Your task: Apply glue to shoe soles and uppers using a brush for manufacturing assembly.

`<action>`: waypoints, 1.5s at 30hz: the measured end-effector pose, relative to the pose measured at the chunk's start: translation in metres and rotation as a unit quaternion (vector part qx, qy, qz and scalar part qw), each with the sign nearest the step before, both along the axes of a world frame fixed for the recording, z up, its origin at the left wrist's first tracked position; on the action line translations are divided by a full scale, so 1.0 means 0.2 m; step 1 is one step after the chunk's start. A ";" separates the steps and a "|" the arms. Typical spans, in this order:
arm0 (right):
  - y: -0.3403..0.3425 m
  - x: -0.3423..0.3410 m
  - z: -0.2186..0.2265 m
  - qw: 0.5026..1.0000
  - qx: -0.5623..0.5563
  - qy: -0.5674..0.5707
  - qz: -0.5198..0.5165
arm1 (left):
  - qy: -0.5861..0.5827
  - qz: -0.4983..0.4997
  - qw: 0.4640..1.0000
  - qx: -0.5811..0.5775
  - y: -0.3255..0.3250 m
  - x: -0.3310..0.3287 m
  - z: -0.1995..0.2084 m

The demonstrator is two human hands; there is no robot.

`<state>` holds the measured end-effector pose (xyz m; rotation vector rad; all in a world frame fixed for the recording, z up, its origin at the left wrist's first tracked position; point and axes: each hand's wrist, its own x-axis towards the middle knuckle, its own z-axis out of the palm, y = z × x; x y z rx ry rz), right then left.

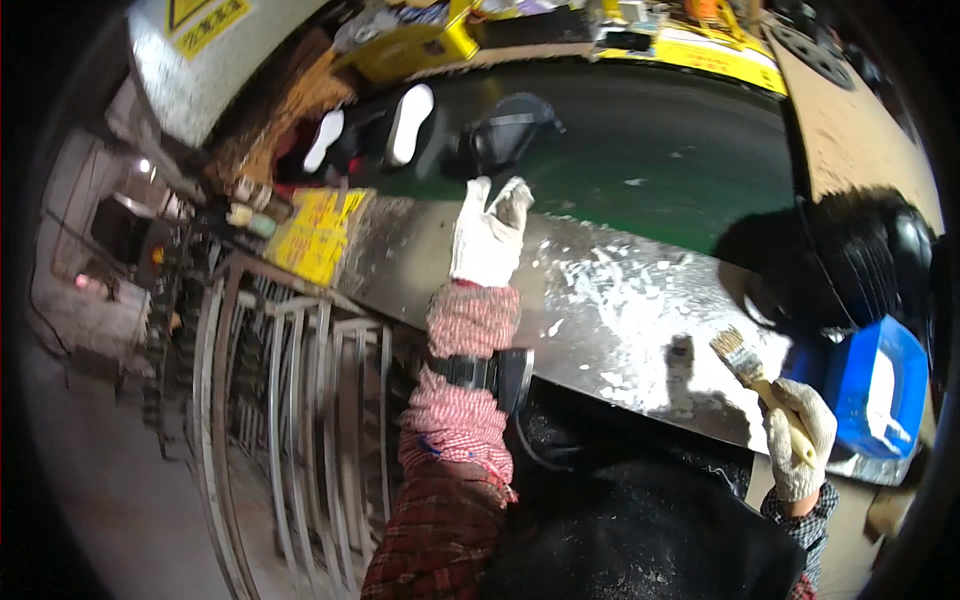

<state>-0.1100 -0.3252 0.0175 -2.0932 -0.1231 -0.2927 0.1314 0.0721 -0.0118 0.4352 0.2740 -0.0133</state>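
Observation:
My left hand [490, 235], in a white knit glove, reaches over the metal ledge with thumb and fingers spread apart. Just beyond its fingertips a black piece that looks like a shoe upper [510, 132] lies on the dark green belt [650, 140]; I see no grip on it. My right hand [800, 440], gloved too, is closed around the pale handle of a paintbrush [738, 355]. The bristles point up and left over the white-smeared part of the metal ledge [610, 310]. Beside that hand stands a blue tub [850, 385] with something white inside.
Two white shoe soles [408, 125] lie at the belt's far left. Shiny black stacked pieces [865, 260] stand on the right behind the tub. Yellow bins [425, 55] line the back. A metal rack [290, 420] stands at lower left, below a yellow sign [315, 235].

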 end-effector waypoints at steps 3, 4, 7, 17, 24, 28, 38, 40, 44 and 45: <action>0.03 0.00 0.00 0.998 0.015 0.058 -0.011 | -0.112 -0.238 0.958 0.115 0.16 -0.46 0.06; 0.05 -0.01 -0.01 0.998 0.022 0.053 -0.005 | -0.080 -0.298 0.940 0.143 0.22 -0.63 0.05; 0.15 0.00 0.15 0.996 -0.002 0.086 0.028 | -0.013 -0.335 0.940 0.070 0.49 -1.02 -0.44; 0.59 0.24 0.35 0.986 -0.114 0.120 0.018 | 0.473 0.313 0.574 0.590 1.59 -1.30 -1.59; 0.76 0.28 0.37 0.979 -0.188 0.071 -0.037 | 0.522 0.238 0.668 0.474 1.88 -1.05 -1.77; 0.75 0.24 0.41 0.983 -0.162 0.083 -0.035 | 0.402 0.304 0.828 0.246 1.70 -1.16 -1.80; 0.57 0.04 0.43 0.982 -0.184 -0.035 0.011 | 0.153 0.084 0.935 0.309 0.83 -2.02 -1.41; 0.50 0.00 0.43 0.982 -0.184 -0.048 0.006 | 0.171 0.019 0.984 0.049 0.68 -2.11 -0.93; 0.36 -0.06 0.45 0.975 -0.192 -0.115 -0.005 | -0.052 -0.098 0.991 0.073 0.59 -2.10 -0.56; 0.34 -0.12 0.51 0.982 -0.164 -0.086 -0.035 | -0.109 -0.133 0.982 0.080 0.57 -2.02 -0.48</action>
